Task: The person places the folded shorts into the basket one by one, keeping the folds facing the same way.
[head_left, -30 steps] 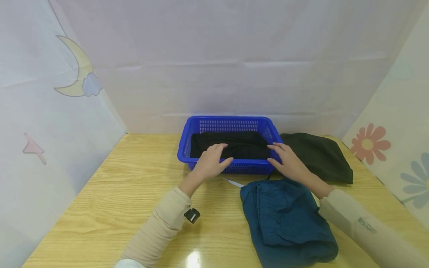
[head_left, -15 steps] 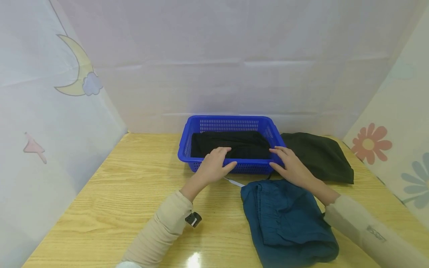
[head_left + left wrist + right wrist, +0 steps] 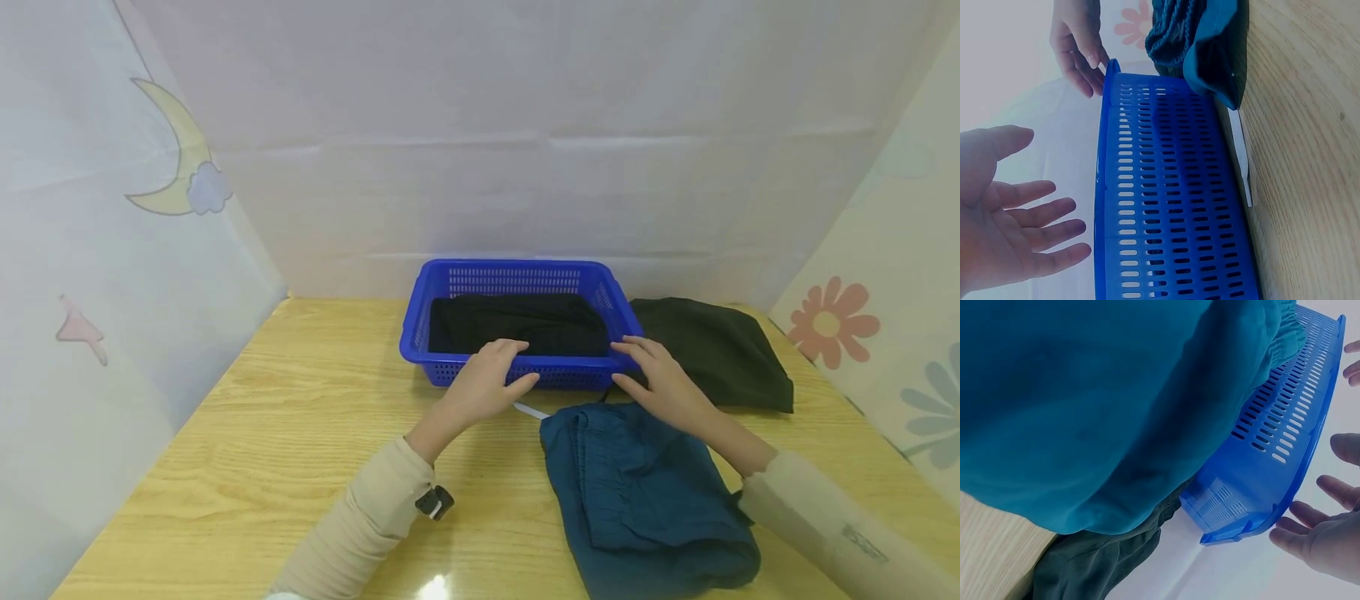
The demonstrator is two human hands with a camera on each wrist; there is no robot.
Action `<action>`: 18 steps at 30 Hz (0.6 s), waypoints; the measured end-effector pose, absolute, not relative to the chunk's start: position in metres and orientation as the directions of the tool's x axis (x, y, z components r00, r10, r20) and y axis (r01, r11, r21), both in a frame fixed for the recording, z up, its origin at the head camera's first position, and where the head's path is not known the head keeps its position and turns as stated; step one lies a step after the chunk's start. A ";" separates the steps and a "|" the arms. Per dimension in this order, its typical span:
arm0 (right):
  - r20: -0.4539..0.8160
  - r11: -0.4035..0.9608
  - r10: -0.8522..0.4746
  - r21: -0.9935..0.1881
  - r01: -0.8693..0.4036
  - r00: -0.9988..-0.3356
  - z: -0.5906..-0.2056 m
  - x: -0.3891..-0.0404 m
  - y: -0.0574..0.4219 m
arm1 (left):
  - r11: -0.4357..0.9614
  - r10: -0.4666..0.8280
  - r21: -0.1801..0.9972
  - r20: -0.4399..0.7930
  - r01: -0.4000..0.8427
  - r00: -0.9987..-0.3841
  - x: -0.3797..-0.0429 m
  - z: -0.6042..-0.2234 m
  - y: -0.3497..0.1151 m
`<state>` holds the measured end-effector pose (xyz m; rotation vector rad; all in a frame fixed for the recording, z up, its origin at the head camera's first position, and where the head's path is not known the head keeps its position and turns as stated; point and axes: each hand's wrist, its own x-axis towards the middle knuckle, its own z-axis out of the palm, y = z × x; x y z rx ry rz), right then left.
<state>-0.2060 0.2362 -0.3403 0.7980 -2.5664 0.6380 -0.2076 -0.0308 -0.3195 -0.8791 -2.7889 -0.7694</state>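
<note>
A blue plastic basket [image 3: 573,362] with slotted walls stands against the back wall, and a folded black cloth [image 3: 517,323] lies inside it. My left hand [image 3: 483,389] hovers at the basket's front rim with fingers spread; the left wrist view shows this hand [image 3: 1016,219] apart from the rim. By the front right corner is my right hand [image 3: 667,387], fingers loosely extended and holding nothing. Under the right forearm lies a folded teal garment [image 3: 652,500] with a gathered waistband. Whether the right fingertips touch the rim [image 3: 1310,469] I cannot tell.
Right of the basket, a dark green cloth [image 3: 712,354] lies on the wooden table [image 3: 300,450]. A thin white strip [image 3: 531,411] pokes out beside the teal garment. White sheeting [image 3: 480,167] rises behind the table and on both sides.
Both hands have drawn back slightly toward me and shifted a little right, away from the basket's inside. Basket, black cloth and teal garment look unmoved.
</note>
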 end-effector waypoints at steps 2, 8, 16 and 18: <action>0.474 0.739 -0.428 -0.306 -0.600 -0.769 -0.340 -0.204 0.237 | 0.690 0.513 0.436 0.268 0.578 -0.815 -0.207 -0.320 -0.030; 0.470 0.749 -0.416 -0.308 -0.587 -0.778 -0.340 -0.200 0.240 | 0.675 0.530 0.423 0.293 0.605 -0.796 -0.203 -0.320 -0.027; 0.530 0.747 -0.402 -0.281 -0.602 -0.747 -0.341 -0.200 0.244 | 0.651 0.554 0.409 0.320 0.640 -0.768 -0.198 -0.324 -0.023; 0.543 0.747 -0.395 -0.279 -0.604 -0.740 -0.343 -0.200 0.245 | 0.648 0.559 0.406 0.322 0.645 -0.764 -0.197 -0.325 -0.022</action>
